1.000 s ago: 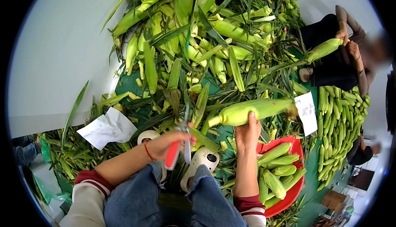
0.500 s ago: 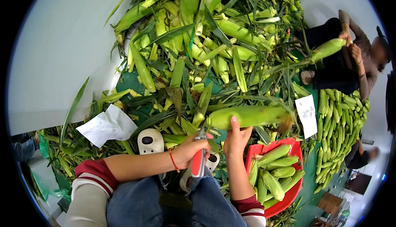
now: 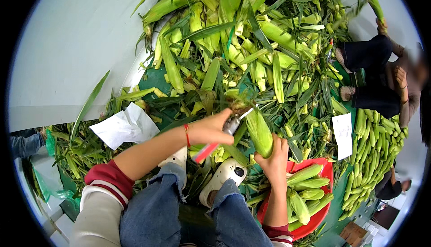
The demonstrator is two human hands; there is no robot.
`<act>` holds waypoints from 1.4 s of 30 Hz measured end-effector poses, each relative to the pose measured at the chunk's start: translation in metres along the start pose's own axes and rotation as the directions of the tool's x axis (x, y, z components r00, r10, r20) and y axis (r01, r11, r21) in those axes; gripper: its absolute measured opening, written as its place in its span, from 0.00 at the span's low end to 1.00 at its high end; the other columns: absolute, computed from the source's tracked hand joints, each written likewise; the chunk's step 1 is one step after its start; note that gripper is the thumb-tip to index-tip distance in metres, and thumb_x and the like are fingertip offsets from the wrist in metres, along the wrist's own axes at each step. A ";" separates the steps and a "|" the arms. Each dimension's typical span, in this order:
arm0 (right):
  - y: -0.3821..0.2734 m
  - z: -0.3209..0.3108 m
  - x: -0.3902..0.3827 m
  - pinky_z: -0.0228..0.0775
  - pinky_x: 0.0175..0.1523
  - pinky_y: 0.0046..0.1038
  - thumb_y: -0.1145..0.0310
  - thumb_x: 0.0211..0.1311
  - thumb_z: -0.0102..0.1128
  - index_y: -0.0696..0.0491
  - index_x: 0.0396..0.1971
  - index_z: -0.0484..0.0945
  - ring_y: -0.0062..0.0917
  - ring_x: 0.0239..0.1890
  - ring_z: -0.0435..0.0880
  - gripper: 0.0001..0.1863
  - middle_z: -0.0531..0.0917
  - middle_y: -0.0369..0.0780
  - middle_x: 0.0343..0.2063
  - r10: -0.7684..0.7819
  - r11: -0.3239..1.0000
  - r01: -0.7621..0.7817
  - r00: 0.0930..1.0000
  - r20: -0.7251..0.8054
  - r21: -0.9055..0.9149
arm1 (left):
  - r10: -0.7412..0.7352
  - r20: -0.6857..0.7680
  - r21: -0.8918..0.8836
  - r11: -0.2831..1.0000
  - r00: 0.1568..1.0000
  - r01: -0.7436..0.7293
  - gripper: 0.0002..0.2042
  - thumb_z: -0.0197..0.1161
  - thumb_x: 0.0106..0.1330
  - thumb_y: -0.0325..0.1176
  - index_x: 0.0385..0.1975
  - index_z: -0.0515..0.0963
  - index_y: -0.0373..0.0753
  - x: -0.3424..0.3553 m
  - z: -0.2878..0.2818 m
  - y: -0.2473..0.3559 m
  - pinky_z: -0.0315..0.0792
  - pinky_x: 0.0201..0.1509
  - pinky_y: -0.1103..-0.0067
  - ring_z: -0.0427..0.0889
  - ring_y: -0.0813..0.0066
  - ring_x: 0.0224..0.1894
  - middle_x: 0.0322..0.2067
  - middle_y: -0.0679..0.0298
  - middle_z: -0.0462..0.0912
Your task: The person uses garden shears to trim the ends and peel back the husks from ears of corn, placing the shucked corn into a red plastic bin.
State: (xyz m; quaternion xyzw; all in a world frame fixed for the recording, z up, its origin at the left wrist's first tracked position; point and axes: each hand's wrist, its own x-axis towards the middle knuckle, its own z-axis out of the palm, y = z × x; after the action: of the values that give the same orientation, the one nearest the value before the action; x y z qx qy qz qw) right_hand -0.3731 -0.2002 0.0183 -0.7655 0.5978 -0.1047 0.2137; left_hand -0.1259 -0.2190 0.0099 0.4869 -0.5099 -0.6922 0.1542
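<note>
In my left hand point(image 3: 208, 129) are pruning shears point(image 3: 207, 152) with red and grey handles. Their blades reach the brown silk tip point(image 3: 239, 107) of an ear of corn point(image 3: 259, 132) in its green husk. My right hand point(image 3: 274, 159) is closed round the other end of that ear, which tilts with its silk end up and to the left. Whether the blades have cut through the tip, I cannot tell. Beside my right forearm stands a red basin point(image 3: 327, 168) with several husked-on ears point(image 3: 301, 204) in it.
A large heap of corn and loose leaves point(image 3: 215, 36) spreads ahead. White papers lie at left point(image 3: 125, 125) and right point(image 3: 342, 135). A co-worker point(image 3: 395, 76) sits at far right, beside a pile of green ears point(image 3: 372, 143). My white clogs point(image 3: 229, 175) stand below my hands.
The ear has turned from lying sideways with its silk to the right to tilting with its silk toward the shears. My right hand now grips its other end. The co-worker's ear has swung up.
</note>
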 end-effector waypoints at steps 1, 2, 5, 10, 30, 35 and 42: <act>-0.001 0.001 -0.001 0.65 0.49 0.38 0.72 0.32 0.66 0.58 0.49 0.67 0.43 0.42 0.69 0.35 0.69 0.48 0.38 -0.008 0.999 0.008 1.000 0.015 0.036 | 0.007 0.024 -0.219 0.976 1.000 -0.001 0.22 0.61 0.47 0.31 0.41 0.61 0.34 -0.002 -0.007 -0.003 0.65 0.35 0.82 0.67 0.80 0.33 0.32 0.65 0.66; -0.002 0.002 0.000 0.65 0.49 0.38 0.72 0.32 0.66 0.58 0.49 0.67 0.43 0.42 0.69 0.35 0.69 0.48 0.38 -0.009 0.999 0.008 1.000 0.017 0.040 | 0.000 0.055 -0.321 0.947 0.998 0.018 0.23 0.60 0.48 0.29 0.43 0.61 0.34 -0.004 -0.007 -0.010 0.64 0.36 0.84 0.66 0.82 0.34 0.33 0.68 0.65; -0.003 -0.004 0.006 0.65 0.47 0.36 0.71 0.32 0.65 0.58 0.49 0.68 0.42 0.41 0.71 0.35 0.71 0.48 0.36 0.004 0.997 -0.011 0.996 0.084 0.078 | 0.066 0.089 -0.274 0.961 0.994 -0.040 0.28 0.60 0.48 0.30 0.50 0.58 0.33 -0.011 0.001 -0.026 0.65 0.40 0.84 0.66 0.80 0.36 0.34 0.67 0.66; -0.007 -0.016 0.006 0.65 0.48 0.35 0.70 0.32 0.64 0.57 0.52 0.67 0.42 0.43 0.71 0.37 0.71 0.48 0.37 -0.040 0.999 0.037 0.978 0.207 0.022 | 0.159 0.035 0.012 0.987 0.987 -0.160 0.39 0.60 0.47 0.34 0.60 0.49 0.30 -0.019 0.011 -0.036 0.61 0.54 0.77 0.66 0.65 0.49 0.47 0.52 0.66; 0.021 -0.002 -0.014 0.57 0.60 0.30 0.75 0.35 0.62 0.56 0.60 0.56 0.26 0.56 0.66 0.44 0.68 0.37 0.53 -0.048 0.276 -0.451 0.876 0.481 0.849 | 0.116 -0.339 0.354 0.935 0.934 0.013 0.25 0.54 0.49 0.25 0.51 0.63 0.36 -0.024 -0.015 -0.066 0.69 0.35 0.76 0.74 0.72 0.30 0.28 0.59 0.72; 0.010 0.028 -0.013 0.66 0.55 0.39 0.48 0.49 0.62 0.57 0.56 0.59 0.37 0.51 0.73 0.40 0.72 0.48 0.50 -0.253 -0.322 -0.554 0.832 0.494 0.768 | 0.052 -0.322 -0.280 0.949 0.945 -0.147 0.22 0.61 0.53 0.29 0.49 0.66 0.39 -0.032 0.019 -0.021 0.66 0.32 0.85 0.70 0.84 0.27 0.27 0.70 0.72; -0.035 0.022 0.001 0.62 0.53 0.27 0.61 0.49 0.67 0.57 0.54 0.58 0.27 0.48 0.71 0.36 0.72 0.42 0.45 -0.006 0.606 -0.183 0.972 0.235 0.774 | 0.247 -0.535 -0.165 0.907 0.808 -0.387 0.22 0.66 0.52 0.27 0.46 0.65 0.34 -0.033 0.024 0.035 0.70 0.37 0.84 0.74 0.83 0.31 0.33 0.65 0.76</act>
State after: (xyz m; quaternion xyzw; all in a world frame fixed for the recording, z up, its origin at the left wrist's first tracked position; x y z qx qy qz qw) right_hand -0.3332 -0.1897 0.0145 -0.5682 0.5009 -0.2642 0.5970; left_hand -0.1399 -0.1976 0.0568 0.5318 -0.4288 -0.5674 0.4598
